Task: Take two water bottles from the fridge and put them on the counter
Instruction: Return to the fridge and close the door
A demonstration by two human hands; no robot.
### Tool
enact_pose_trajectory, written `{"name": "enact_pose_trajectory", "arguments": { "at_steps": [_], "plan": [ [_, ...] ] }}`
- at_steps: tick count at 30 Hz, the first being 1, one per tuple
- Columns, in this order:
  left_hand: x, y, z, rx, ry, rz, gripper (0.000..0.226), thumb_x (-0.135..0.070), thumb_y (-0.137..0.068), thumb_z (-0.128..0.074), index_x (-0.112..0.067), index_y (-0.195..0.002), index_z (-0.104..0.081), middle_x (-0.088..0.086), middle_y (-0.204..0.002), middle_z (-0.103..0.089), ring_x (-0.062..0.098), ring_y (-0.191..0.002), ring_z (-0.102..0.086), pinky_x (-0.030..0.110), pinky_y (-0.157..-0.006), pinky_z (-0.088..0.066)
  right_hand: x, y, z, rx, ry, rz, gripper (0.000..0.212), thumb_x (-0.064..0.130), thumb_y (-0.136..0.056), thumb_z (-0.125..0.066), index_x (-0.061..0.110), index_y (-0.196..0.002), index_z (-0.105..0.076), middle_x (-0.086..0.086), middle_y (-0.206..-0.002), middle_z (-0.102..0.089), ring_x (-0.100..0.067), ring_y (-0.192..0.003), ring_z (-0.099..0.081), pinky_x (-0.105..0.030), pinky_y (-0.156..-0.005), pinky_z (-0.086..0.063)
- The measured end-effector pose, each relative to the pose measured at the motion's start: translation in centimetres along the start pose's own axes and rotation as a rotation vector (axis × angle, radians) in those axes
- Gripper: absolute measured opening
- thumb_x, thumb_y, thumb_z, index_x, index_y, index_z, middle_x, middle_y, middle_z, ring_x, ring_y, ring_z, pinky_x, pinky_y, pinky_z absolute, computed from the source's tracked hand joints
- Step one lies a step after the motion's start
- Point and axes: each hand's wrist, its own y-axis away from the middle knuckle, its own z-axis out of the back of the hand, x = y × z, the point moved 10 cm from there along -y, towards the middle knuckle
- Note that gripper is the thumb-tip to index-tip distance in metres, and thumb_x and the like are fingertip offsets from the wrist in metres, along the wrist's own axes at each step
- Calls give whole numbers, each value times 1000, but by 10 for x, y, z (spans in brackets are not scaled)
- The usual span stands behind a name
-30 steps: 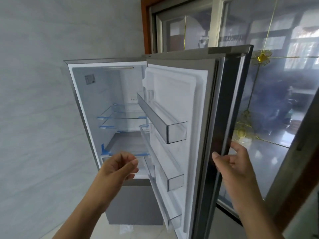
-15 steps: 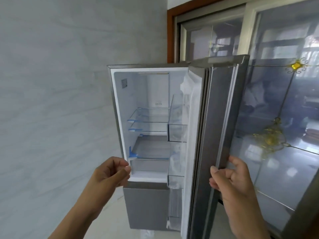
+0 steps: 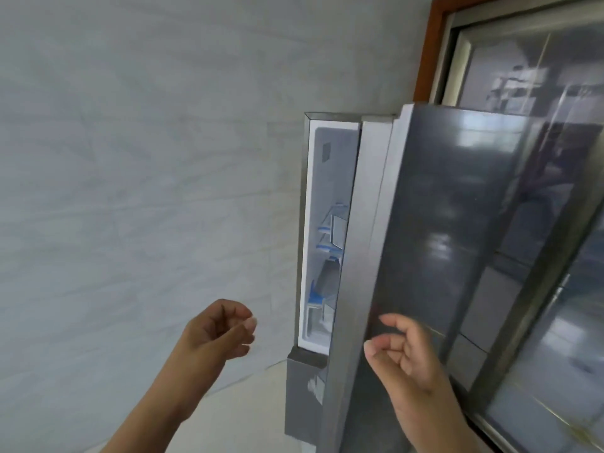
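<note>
Head view: the fridge door has swung from wide open to nearly shut, leaving a narrow gap onto bare shelves. No bottles show anywhere. Left hand, left of the fridge, is loosely curled and empty; right hand, empty too, rests its fingers against the door. The task looks near finished. A grey wall lies left, a window behind.
</note>
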Motion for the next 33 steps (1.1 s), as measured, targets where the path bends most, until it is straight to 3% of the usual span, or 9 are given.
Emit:
{"name": "enact_pose_trajectory", "arguments": {
  "at_steps": [3, 8, 16, 19, 24, 29, 33],
  "plan": [
    [5, -23, 16, -57, -1, 13, 18, -28, -74, -72, -13, -85, -69, -2, -72, -62, 19, -77, -69, 35, -75, -57, -2, -38, -29, 88, 2, 41, 37, 30, -77, -76, 54, -102, -63, 0, -101, -72, -9, -89, -71, -22, -76, -50],
    [4, -65, 39, -134, -2, -1, 36, -36, -64, -74, -10, -89, -68, 1, -77, -62, 18, -78, -68, 35, -76, -59, -9, -106, -78, 216, -8, 71, 38, 16, -85, -74, 38, -114, -63, 1, -108, -70, -1, -95, -68, -12, -75, -52],
    [29, -140, 81, -185, 0, 22, 16, -16, -76, -66, -10, -90, -68, 2, -78, -62, 20, -79, -67, 34, -76, -58, -35, -209, -154, 294, -28, 56, 42, 16, -88, -71, 39, -121, -59, 3, -115, -67, 0, -98, -66, -5, -74, -48],
    [42, -181, 102, -157, -4, 32, 14, -16, -76, -66, -10, -89, -69, 2, -78, -62, 20, -79, -67, 39, -79, -58, -48, -246, -178, 256, -18, 52, 41, 14, -88, -71, 37, -120, -60, 0, -113, -67, 0, -96, -66, -8, -75, -49],
    [56, -256, 129, -49, -6, 46, 11, -19, -77, -67, -14, -87, -70, 4, -80, -65, 20, -79, -68, 43, -83, -58, -54, -298, -196, 54, 8, 82, 28, 24, -84, -76, 40, -104, -65, -9, -97, -71, -13, -89, -68, -31, -85, -53],
    [59, -324, 134, 93, 13, 62, 12, -20, -76, -69, -13, -85, -70, 4, -78, -65, 21, -79, -68, 39, -79, -58, -61, -336, -207, -21, 31, 15, 50, 24, -89, -73, 39, -132, -55, -1, -125, -64, -9, -112, -63, -23, -87, -47],
    [61, -367, 116, 187, 51, 63, 22, -26, -70, -73, -11, -85, -69, 4, -77, -66, 21, -77, -68, 40, -78, -57, -62, -365, -197, -94, 31, -27, 54, 23, -92, -67, 34, -142, -50, -2, -133, -59, 2, -114, -58, -13, -84, -44]
  ]
}}
